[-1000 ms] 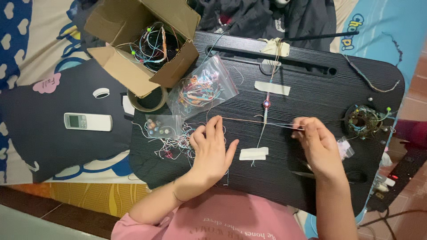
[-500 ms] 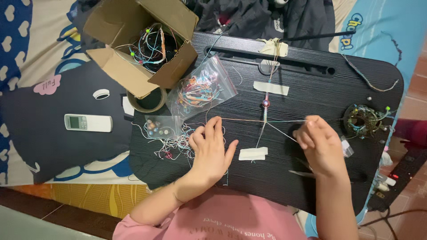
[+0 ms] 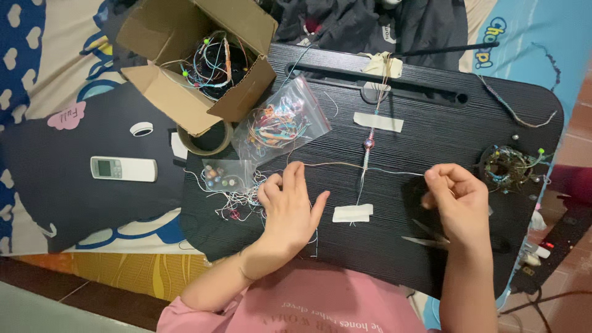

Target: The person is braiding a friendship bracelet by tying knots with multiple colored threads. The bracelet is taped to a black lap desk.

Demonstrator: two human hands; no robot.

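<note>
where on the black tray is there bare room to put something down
Bare: the tray between the upper tape strip and the bead ring, and the near edge between left hand and right hand. Crowded: left side, with bags and loose threads.

We see the right hand (image 3: 455, 200) has pulled further out toward 3 o'clock, drawing the thread (image 3: 336, 164) taut and level; left hand (image 3: 288, 200) unchanged.

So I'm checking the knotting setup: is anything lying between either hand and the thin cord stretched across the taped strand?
Nothing visible does. The left hand and the right hand each already grip an end of the thin cord, which crosses the taped strand just below its bead. The scissors lie under the right hand, off the cord.
</note>
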